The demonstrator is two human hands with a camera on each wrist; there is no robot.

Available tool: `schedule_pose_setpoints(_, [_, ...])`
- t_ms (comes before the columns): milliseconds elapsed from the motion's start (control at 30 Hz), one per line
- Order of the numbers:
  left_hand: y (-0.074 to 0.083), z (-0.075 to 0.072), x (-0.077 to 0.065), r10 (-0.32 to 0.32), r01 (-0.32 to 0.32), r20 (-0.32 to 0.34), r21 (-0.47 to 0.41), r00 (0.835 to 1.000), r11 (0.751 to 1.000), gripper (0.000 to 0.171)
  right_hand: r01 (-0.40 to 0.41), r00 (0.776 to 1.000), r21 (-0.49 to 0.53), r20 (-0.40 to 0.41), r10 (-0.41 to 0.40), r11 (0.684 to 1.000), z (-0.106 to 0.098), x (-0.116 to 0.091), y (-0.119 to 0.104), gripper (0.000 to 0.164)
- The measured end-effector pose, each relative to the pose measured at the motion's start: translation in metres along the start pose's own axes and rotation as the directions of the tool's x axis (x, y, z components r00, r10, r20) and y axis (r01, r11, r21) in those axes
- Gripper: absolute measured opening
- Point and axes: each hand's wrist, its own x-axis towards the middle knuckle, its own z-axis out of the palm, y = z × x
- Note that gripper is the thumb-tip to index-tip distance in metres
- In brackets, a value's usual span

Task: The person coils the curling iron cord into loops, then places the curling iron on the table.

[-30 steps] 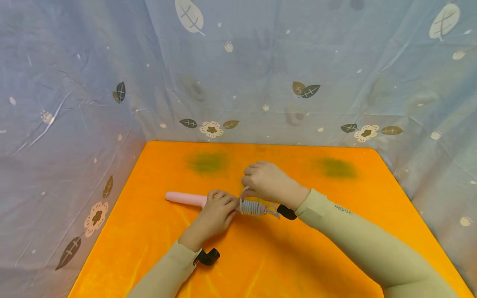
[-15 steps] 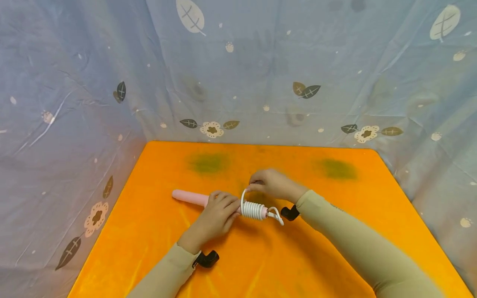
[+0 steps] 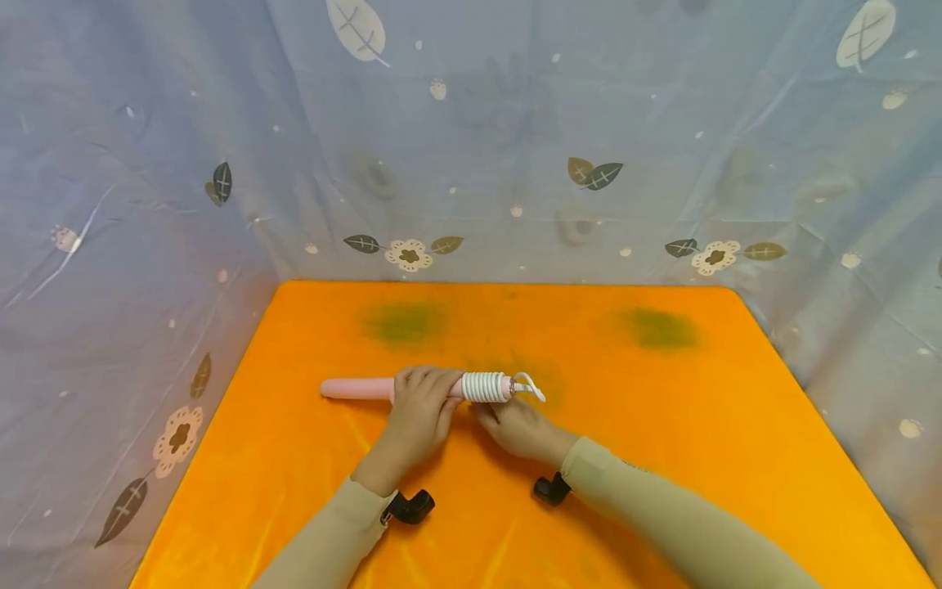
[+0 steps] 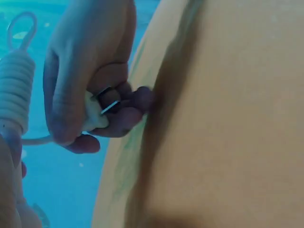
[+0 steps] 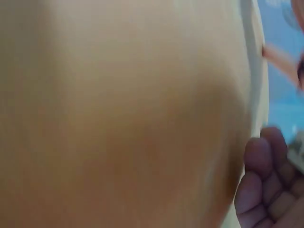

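Note:
A pink curling iron lies crosswise in the head view, its barrel end to the left. My left hand grips it around the middle. White cord is wound in several tight turns round the handle, and a small cord loop sticks out at its right end. On the near side of the handle, my right hand holds the plug, thumb and fingers curled about it. Two metal prongs show between those fingers in the left wrist view. A short stretch of cord runs from the coil to this hand.
An orange cloth-covered table lies beneath both hands. Blue-grey curtains with leaf and flower prints stand along its back and sides. A black wrist camera sits on the left wrist, another camera on the right.
My right hand has come from the far side of the handle, over and down to the near side, taking the cord with it. The iron now lies more level; my left hand keeps its grip.

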Motion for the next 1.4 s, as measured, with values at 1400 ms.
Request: schedule_pose_setpoints(1400, [-0.031,0.038,0.012,-0.267,0.155,0.38,0.302,0.886,0.941,0.048,-0.546,0.837,0.508,0.294,0.461,0.666,-0.039,0.032,-0.016,0.036])
